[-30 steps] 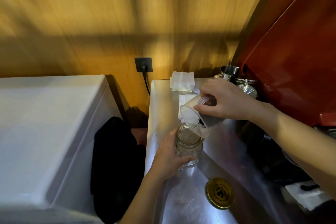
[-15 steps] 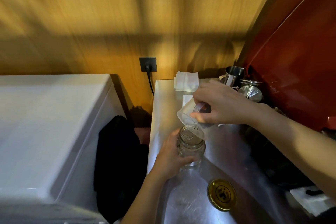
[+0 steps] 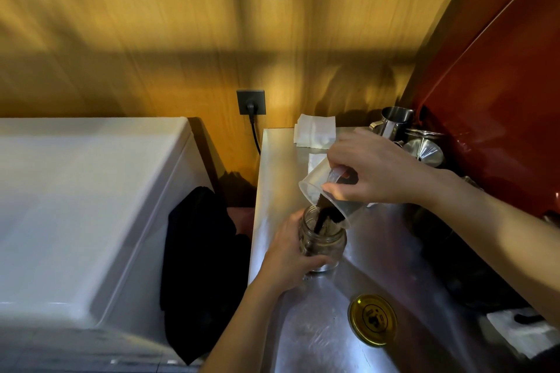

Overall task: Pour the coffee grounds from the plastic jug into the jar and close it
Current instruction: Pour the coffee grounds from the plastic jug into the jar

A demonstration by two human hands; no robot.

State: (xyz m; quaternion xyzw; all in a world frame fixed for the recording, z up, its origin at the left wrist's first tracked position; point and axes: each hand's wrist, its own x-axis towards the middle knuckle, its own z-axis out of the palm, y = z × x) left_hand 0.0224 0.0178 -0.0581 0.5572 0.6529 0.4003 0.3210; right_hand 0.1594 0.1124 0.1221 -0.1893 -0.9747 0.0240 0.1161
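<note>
Under our right hand [image 3: 374, 169], clamped on the tilted plastic jug [image 3: 327, 194], coffee grounds [image 3: 321, 216] are streaming into the jar [image 3: 322, 241], which our left hand [image 3: 288, 257] is gripping on the desk [image 3: 318, 327]. Tipping faster risks grounds overshooting the narrow mouth; the lid [image 3: 372, 318] is waiting nearer us.

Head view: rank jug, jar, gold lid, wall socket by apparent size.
1. Jug, though the right hand partly covers it.
2. Jar, close to the jug, partly behind the left hand.
3. Lid, nearest the camera, so unsure against the jar.
4. Socket.
</note>
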